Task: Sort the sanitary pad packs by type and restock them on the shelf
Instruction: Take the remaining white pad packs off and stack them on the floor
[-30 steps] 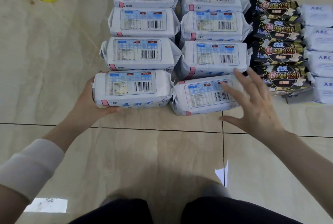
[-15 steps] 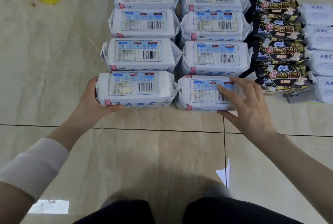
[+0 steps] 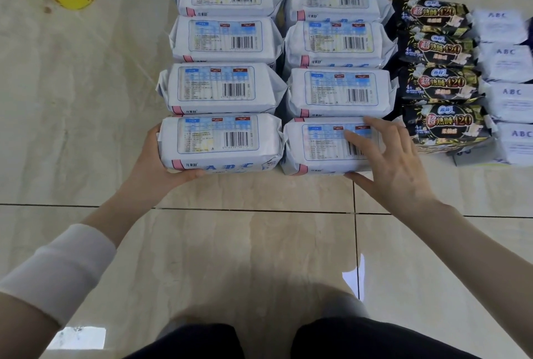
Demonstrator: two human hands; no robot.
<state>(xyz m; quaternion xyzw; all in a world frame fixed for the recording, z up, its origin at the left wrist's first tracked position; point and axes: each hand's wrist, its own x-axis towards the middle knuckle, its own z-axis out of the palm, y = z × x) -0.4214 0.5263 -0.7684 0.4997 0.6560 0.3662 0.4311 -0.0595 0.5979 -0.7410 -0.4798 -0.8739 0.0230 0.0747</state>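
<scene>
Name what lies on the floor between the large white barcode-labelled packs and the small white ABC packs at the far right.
A column of four black packs marked 420 fills that stretch, as the head view shows.

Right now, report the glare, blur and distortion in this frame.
Head view: bright reflections glare off the glossy floor at bottom left; head view: wide-angle stretch enlarges the sleeve at the corner; head view: the small ABC packs at the right edge look soft, while barcodes on the large white packs read sharp.
</scene>
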